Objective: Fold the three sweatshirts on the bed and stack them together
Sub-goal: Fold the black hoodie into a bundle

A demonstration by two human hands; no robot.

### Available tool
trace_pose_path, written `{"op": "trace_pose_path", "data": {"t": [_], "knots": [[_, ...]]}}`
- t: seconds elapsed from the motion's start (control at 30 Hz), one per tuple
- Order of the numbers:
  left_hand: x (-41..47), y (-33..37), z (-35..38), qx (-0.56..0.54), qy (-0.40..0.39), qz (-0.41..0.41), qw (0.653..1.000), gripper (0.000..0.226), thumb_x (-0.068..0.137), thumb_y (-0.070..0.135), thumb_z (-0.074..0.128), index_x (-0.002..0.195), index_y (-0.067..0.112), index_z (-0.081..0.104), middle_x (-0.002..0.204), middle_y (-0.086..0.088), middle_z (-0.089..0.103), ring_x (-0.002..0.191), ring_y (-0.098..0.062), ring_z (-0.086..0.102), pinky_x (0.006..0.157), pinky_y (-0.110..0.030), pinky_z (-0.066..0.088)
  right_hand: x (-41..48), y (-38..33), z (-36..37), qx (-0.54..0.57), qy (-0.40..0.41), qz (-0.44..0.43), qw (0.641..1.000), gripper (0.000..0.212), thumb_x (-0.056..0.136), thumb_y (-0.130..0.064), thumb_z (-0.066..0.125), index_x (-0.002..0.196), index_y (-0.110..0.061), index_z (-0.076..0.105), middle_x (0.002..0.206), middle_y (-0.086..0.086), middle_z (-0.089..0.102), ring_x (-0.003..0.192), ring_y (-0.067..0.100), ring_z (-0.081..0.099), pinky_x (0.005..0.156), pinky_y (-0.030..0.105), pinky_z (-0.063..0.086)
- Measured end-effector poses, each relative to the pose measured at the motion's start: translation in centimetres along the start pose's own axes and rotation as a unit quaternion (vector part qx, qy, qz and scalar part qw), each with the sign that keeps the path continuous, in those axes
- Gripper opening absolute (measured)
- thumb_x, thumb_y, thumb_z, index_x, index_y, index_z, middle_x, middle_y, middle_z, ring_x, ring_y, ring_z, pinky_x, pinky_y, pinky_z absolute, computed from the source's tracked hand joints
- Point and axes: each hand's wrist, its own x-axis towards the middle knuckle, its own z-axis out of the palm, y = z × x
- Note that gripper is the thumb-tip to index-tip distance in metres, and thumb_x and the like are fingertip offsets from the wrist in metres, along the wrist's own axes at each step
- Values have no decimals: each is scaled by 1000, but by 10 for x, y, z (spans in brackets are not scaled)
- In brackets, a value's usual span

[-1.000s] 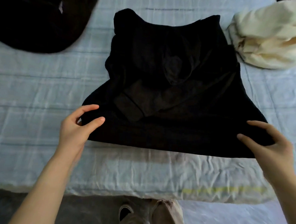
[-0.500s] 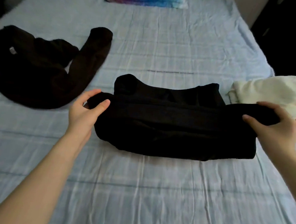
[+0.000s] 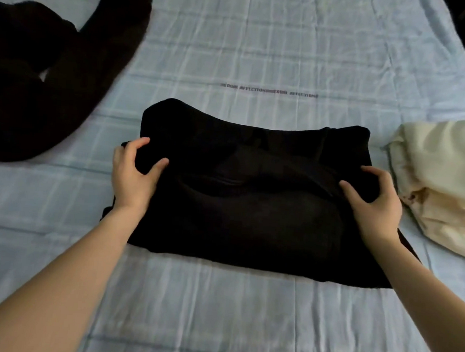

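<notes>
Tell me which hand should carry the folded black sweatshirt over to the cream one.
Probably the right hand. It grips the black sweatshirt at the edge beside the cream sweatshirt. The left hand holds the far edge, toward the unfolded dark sweatshirt, and would have to cross over.

A pale blue checked bed point(image 3: 244, 312) carries a black sweatshirt point(image 3: 251, 204), a dark brown sweatshirt point(image 3: 41, 82) and a cream sweatshirt point(image 3: 443, 175).

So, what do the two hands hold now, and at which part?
Left hand and right hand both grip the black sweatshirt by its folded-over edge, one near each side.
</notes>
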Motion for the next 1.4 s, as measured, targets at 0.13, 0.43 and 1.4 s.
{"op": "trace_pose_path", "data": {"t": [0.13, 0.43, 1.4], "knots": [[-1, 15, -7, -15, -26, -34, 999, 48, 86, 34, 73, 129, 27, 54, 124, -1, 45, 115, -19, 50, 91, -25, 38, -1, -17, -9, -16, -21, 28, 999, 54, 85, -33, 77, 132, -27, 52, 117, -12, 58, 117, 18, 57, 92, 23, 37], [-36, 75, -78, 308, 14, 171, 936, 53, 94, 45, 52, 139, 20, 44, 116, -24, 51, 101, -40, 46, 83, -46, 44, -32, -104, -63, -386, -41, -13, 922, 76, 87, -74, 29, 148, -29, 27, 90, 29, 65, 89, 48, 63, 73, 47, 45], [90, 86, -19, 276, -164, 283, 904, 44, 80, 58, 66, 113, 29, 70, 92, 11, 63, 105, -21, 50, 100, -40, 24, 40, -110, 30, -208, -20, -242, 948, 24, 91, -39, 64, 103, -19, 63, 96, -2, 62, 97, 18, 54, 86, 27, 18]]}}
